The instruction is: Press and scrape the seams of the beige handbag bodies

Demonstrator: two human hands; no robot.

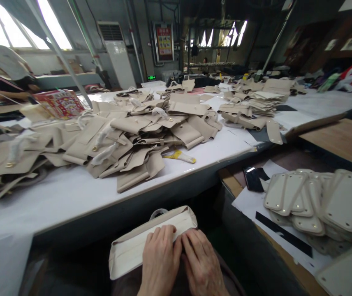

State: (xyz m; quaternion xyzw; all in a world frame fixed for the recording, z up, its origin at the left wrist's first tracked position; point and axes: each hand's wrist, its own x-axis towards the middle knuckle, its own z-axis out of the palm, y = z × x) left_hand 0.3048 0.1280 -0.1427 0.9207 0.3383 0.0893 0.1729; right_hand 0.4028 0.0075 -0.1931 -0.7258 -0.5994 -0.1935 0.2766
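A beige bag piece [126, 255] with a pale, long rectangular face lies tilted across my lap. A wrapped handle loop [158, 213] pokes out behind its upper edge. My left hand [160, 255] rests over the middle of the piece, fingers curled and pressed on its pale face. Close beside it, my right hand [201, 259] grips the near edge toward the right end, with its fingers bent. Both thumbs meet near that edge; the fingertips are partly hidden.
Beige bag parts [151, 127] lie heaped on the white table [80, 205] ahead, beside a yellow-handled tool [180, 156]. At right, pale oblong panels [318, 197] are stacked near a black strip [283, 234] and a phone-like dark object [253, 179]. Another person [3, 61] is at far left.
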